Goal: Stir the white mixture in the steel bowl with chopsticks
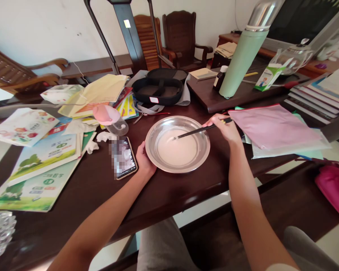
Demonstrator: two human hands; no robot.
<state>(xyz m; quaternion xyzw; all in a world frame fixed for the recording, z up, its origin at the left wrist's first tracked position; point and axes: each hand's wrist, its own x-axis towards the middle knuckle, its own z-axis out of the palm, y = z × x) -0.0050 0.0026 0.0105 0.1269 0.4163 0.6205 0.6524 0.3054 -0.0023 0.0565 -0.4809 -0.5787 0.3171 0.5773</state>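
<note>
The round, shiny metal bowl [177,168] stands on the dark brown wooden table [169,195], between my two hands. Inside it there is a pale, milky liquid [179,152], which covers the bottom. My right hand [225,128] is above the right side of the bowl and pinches the slim black chopsticks [196,130] near their upper end; they slope down to the left, and their tips reach into the liquid. My left hand [145,162] touches the left side of the bowl, but the bowl hides a part of its fingers, so I cannot tell how firmly they are closed.

Just to the left of my left hand lies a phone [127,158] with a lit screen, and behind it a clear plastic bottle with a pink top [106,114]. Beyond both hands, behind the bowl, is an open black oval case [158,94]. Just to the right of my right hand lies a flat pink pouch [271,126], and farther behind this hand stands a tall pale-green flask with a silver cap [241,64].
</note>
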